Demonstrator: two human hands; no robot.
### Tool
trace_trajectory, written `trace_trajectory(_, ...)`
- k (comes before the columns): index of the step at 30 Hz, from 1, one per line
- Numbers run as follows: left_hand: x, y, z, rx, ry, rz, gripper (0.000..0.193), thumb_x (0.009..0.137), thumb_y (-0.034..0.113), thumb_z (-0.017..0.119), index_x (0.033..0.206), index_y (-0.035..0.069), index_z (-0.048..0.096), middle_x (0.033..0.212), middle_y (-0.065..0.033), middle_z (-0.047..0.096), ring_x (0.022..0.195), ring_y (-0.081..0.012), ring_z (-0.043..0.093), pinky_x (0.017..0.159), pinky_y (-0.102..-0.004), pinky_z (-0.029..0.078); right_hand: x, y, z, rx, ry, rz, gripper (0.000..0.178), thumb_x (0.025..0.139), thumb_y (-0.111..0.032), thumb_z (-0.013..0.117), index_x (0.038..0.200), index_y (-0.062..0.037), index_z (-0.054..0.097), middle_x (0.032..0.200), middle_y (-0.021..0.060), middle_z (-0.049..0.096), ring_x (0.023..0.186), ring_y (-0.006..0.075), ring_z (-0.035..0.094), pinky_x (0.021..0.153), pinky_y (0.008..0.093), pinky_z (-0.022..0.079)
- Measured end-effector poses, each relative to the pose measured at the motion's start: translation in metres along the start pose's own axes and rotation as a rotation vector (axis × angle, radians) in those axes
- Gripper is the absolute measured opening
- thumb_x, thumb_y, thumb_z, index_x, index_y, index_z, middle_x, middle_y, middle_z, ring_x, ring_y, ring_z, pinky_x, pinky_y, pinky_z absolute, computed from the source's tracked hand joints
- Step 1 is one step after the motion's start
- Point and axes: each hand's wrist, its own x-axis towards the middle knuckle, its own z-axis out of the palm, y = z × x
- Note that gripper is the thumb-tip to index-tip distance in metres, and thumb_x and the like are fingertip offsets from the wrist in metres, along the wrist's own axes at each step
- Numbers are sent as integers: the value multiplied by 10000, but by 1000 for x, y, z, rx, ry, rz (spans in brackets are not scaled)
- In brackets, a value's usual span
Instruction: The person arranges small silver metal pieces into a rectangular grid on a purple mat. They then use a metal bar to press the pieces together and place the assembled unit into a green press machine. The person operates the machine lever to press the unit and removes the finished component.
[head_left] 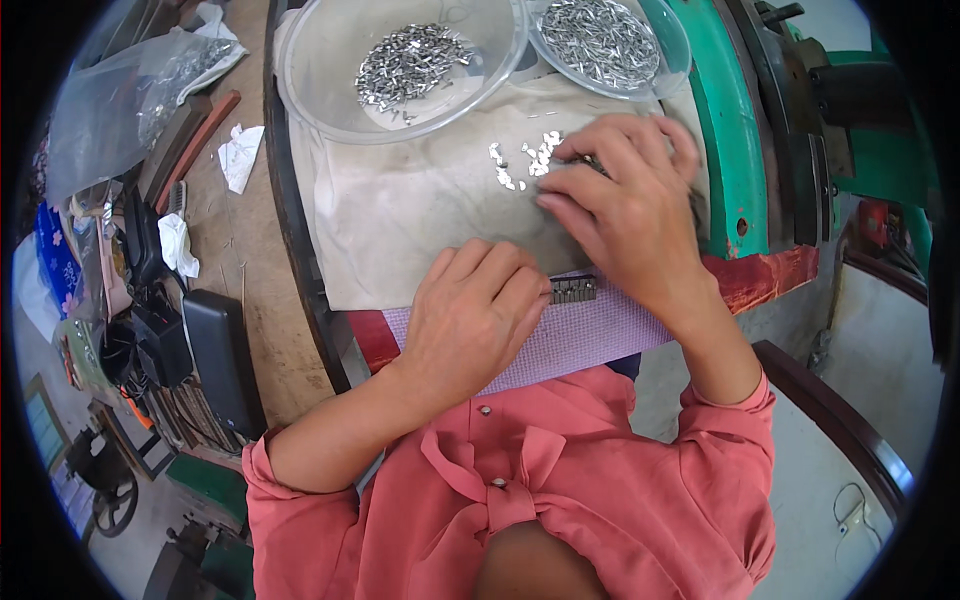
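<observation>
A beige cloth (pixel 400 220) carries a large tub (pixel 320 95) and a small tub (pixel 676 68) — both cut off at the top. The right hand (pixel 640 200) has fingertips hard to make out — I cannot tell whether its grip is together or apart. The left hand (pixel 465 315) is clamped on a dark metal strip (pixel 574 290), one end hidden by fingers. Shiny chips (pixel 540 163) lie beside the right hand.
</observation>
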Motion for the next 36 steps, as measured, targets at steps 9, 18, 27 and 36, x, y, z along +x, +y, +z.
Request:
trace_trajectory(9,-2,-1,-1,6,-9,38,229,725,76,796,898,78,646,925,-47,641,810,-258,581,712,-385,428,10,7,3,23,-15,-102,80,782,-151,658,782,-93,712,1039,2,640,1141,218,556,1071,455,328)
trace_trajectory(18,0,4,-10,37,-81,11,292,711,79,809,947,75,637,965,-62,646,846,-279,597,736,-394,442,-6,4,-14,124,56,-42,143,689,-137,786,780,-126,676,1033,-15,647,1116,238,561,1027,454,328)
trace_trajectory(27,11,12,-14,102,-204,9,315,716,100,801,983,79,634,1001,-58,642,892,-277,607,741,-395,449,-63,-6,-37,225,34,122,176,652,-128,813,772,-143,684,1024,-27,667,1069,239,587,975,441,339)
trace_trajectory(36,2,14,-17,72,-139,-73,341,689,49,799,987,52,635,1016,-90,639,878,-306,595,753,-406,477,-62,-28,-9,264,38,53,191,700,-154,808,829,-143,667,1057,-24,641,1112,216,581,1052,466,315)
